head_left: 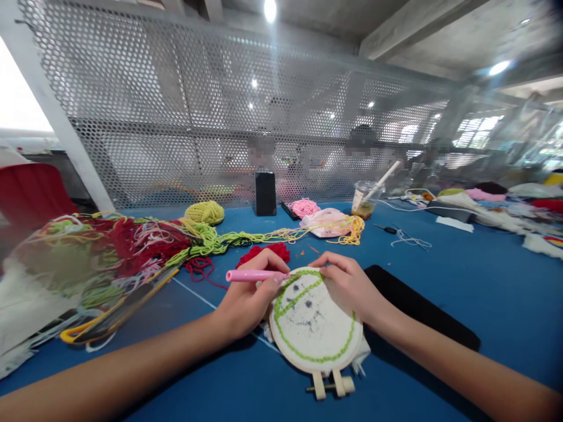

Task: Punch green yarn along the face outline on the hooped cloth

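My left hand (247, 296) is closed around a pink punch needle (250, 275), whose tip end points right at the upper left of an embroidery hoop (314, 346). White cloth is stretched in the wooden hoop. Green yarn loops follow its edge and form a band across the upper left, and dark marks dot the middle. With fingers on the top rim and palm over the right side, my right hand (349, 284) grips the hoop. The screw clamp (329, 385) faces me. Behind my left hand lies red yarn (264, 253).
Tangled yarn (132, 240) covers the left side, with scissors-like yellow-edged tools (118, 305) nearby. A yellow-green yarn ball (204, 213), a dark phone (265, 193) and a drink cup (363, 201) stand behind. A black flat object (422, 308) lies under my right forearm.
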